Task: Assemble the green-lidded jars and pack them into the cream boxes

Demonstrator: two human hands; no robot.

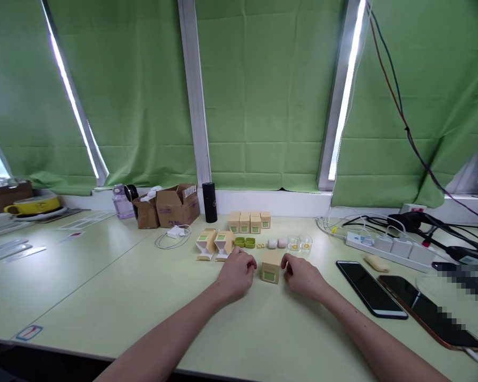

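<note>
A small closed cardboard box (270, 267) with a green label on its front stands on the table between my hands. My left hand (238, 274) rests just left of it, fingers curled in, with a small gap to the box. On the other side my right hand (302, 276) lies with bent fingers close to the box; nothing shows in either hand. Beyond them, in a row, are two opened cardboard boxes (215, 244), green square containers (245, 242), tiny yellow pieces (260, 245), two pale pink rounded pieces (277, 243) and two clear cups (300, 243).
Several closed small boxes (249, 223) stand behind the row. Left of these are a black bottle (209, 202), a larger carton (178, 206) and a white charger (176, 232). To the right lie a power strip (390, 249) with cables and two phones (370, 289).
</note>
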